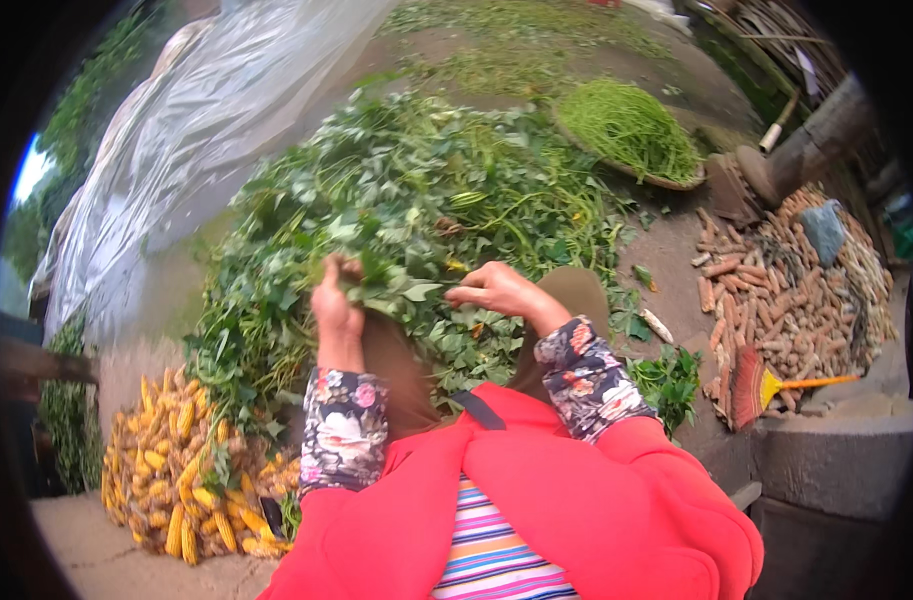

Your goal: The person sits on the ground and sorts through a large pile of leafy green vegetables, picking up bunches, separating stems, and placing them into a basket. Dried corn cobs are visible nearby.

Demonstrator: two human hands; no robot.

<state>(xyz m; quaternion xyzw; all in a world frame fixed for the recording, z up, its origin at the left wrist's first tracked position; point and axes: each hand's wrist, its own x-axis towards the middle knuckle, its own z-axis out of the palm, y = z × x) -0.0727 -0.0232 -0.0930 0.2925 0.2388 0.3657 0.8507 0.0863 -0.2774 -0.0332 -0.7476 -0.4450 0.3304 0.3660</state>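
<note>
My left hand is closed around a leafy green vine sprig, whose leaves spread to the right of my fingers. Across from it, my right hand has its thumb and fingertips drawn together close to the sprig's leaf tips. Whether a thin stem lies between those fingertips is too small to tell. Both hands are above my knees, over the near side of a large heap of cut leafy vines, which look like sweet potato vines. Some of the heap lies between my legs.
A shallow woven basket holds stripped green stems. Yellow corn cobs are piled at left. Bare cobs lie at right with a broom. Plastic sheeting drapes the upper left. Leaves lie by my right side.
</note>
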